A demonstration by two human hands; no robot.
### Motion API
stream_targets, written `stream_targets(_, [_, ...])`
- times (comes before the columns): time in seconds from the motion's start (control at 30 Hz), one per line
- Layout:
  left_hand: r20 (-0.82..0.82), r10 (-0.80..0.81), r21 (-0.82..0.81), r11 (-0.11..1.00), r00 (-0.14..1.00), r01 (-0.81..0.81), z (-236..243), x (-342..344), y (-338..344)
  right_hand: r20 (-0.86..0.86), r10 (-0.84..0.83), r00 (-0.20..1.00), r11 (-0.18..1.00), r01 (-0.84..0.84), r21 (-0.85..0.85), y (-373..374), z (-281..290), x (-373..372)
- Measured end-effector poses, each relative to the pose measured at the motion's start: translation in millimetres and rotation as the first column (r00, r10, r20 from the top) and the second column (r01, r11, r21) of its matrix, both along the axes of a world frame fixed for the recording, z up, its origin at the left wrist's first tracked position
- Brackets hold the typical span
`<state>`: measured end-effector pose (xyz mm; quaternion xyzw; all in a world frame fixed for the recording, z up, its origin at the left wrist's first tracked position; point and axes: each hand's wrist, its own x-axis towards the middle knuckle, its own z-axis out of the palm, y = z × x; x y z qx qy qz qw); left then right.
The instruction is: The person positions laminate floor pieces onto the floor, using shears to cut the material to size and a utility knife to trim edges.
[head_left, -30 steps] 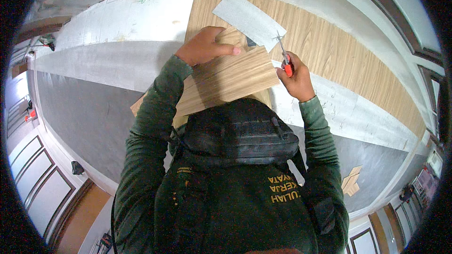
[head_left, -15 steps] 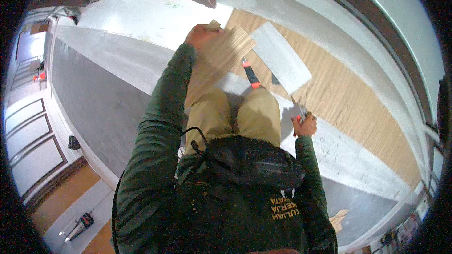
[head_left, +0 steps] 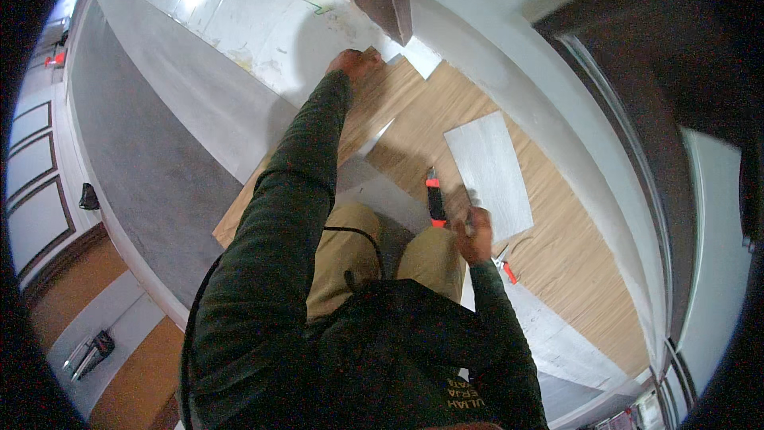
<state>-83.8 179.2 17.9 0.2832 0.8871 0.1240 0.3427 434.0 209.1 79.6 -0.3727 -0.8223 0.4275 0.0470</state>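
Note:
My left hand (head_left: 358, 65) is closed on the far end of a wood-look floor plank (head_left: 390, 99), which runs back under my left forearm. My right hand (head_left: 476, 237) is low over the floor by my right knee, its fingers blurred; I cannot tell whether it holds anything. Just left of it lies a utility knife (head_left: 435, 201) with a black and red handle. A pair of red-handled scissors (head_left: 507, 266) lies right of my right wrist. Beyond that hand, a short pale grey plank (head_left: 493, 171) rests loose, face up.
Laid wood-look flooring (head_left: 577, 271) runs along the wall at right. A brown door frame post (head_left: 394, 0) stands at the far end. Grey sheeting (head_left: 151, 167) covers the floor on the left, beside white tiles (head_left: 231, 16). A dark tool (head_left: 94, 354) lies at lower left.
My right hand has let go of the scissors, which now lie on the floor, and has moved left toward the knife. My left hand still grips the plank; the whole view has shifted.

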Motion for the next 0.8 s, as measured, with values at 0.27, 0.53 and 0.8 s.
stream_targets(0.27, [0.283, 0.173, 0.066, 0.978, 0.943, -0.199, -5, 7, 41, -0.182, 0.442, 0.878, 0.866, -0.365, 0.343, 9, -94, -197])
stream_targets(0.53, [0.325, 0.283, 0.223, 0.904, 0.902, -0.364, -10, -8, 11, -0.184, -0.347, 0.920, 0.856, 0.231, -0.463, -34, -101, -285])
stream_targets(0.8, [-0.097, 0.256, 0.231, 0.946, 0.962, -0.228, 15, 31, 19, 0.008, -0.454, 0.891, 0.831, 0.426, -0.358, 1, -124, -265])
